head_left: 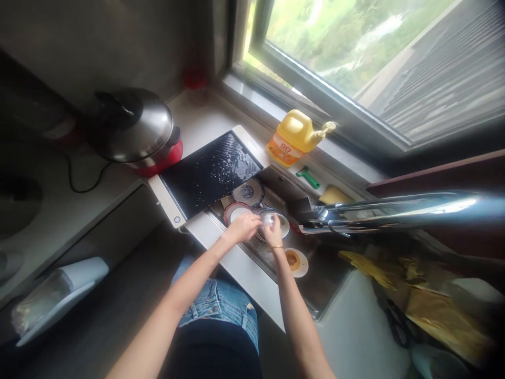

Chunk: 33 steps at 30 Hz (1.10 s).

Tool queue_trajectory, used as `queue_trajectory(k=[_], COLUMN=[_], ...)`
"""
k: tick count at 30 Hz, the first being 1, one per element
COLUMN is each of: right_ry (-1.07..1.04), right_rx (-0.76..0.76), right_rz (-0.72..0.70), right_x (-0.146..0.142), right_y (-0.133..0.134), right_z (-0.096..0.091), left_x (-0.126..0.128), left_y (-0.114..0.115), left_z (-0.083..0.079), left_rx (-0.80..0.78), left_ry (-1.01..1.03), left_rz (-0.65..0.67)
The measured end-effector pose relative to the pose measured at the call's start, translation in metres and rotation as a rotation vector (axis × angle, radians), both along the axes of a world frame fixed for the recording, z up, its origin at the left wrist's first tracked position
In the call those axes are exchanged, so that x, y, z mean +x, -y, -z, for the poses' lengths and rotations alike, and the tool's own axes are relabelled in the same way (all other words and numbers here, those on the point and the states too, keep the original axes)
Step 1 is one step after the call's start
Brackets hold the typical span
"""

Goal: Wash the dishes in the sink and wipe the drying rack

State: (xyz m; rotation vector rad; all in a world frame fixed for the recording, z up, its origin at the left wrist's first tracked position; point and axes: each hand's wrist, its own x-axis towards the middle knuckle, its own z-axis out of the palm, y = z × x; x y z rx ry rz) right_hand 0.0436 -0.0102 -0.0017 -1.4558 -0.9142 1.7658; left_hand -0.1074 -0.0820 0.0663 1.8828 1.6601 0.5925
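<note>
While our right hand [273, 234] grips a small shiny bowl [268, 217] just below the frame's centre, our left hand [245, 227], fingers curled, lies left of it; whether it touches, we cannot tell.

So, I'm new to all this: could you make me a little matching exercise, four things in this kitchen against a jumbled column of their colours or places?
Things
1. Detergent jug
2. Left hand and right hand
3. Pot under the domed metal lid
4. Jeans

Colours or places
A. Red
B. Faded blue
C. Yellow
D. Close together over the sink

Pairs: 1-C, 2-D, 3-A, 4-B
</note>
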Motion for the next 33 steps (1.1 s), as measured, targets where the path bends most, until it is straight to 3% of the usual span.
queue_trajectory(k=[3, 5, 9, 12, 14, 17, 23, 28, 33], right_ry=[0.436, 0.614, 0.835, 0.959, 1.011, 1.038, 0.741, 0.753, 0.851], right_rx=[0.491, 0.706, 0.760, 0.755, 0.773, 0.803, 0.982, 0.997, 0.896], right_rz=[-0.161, -0.292, -0.340, -0.386, -0.481, -0.646, -0.808, -0.755, -0.558], right_x=[-0.060, -0.106, -0.170, -0.190, -0.200, -0.215, -0.242, -0.239, -0.225], right_y=[-0.031, -0.060, -0.112, -0.124, -0.113, -0.072, 0.016, 0.024, 0.013], right_z=[-0.034, -0.051, -0.056, -0.043, -0.035, -0.031, -0.030, -0.030, -0.024], left_x=[-0.057, -0.095, -0.166, -0.206, -0.225, -0.240, -0.243, -0.240, -0.246], left_y=[0.021, 0.040, 0.081, 0.099, 0.098, 0.083, 0.045, 0.044, 0.046], left_z=[-0.014, -0.022, -0.032, -0.026, -0.016, 0.002, 0.018, 0.018, 0.016], left_rx=[0.156, 0.234, 0.272, 0.262, 0.230, 0.157, 0.051, 0.001, -0.060], left_ry=[0.006, -0.026, -0.040, -0.042, -0.032, -0.006, -0.067, -0.159, -0.290], left_rz=[-0.152, -0.280, -0.596, -0.687, -0.664, -0.584, -0.459, -0.436, -0.484])
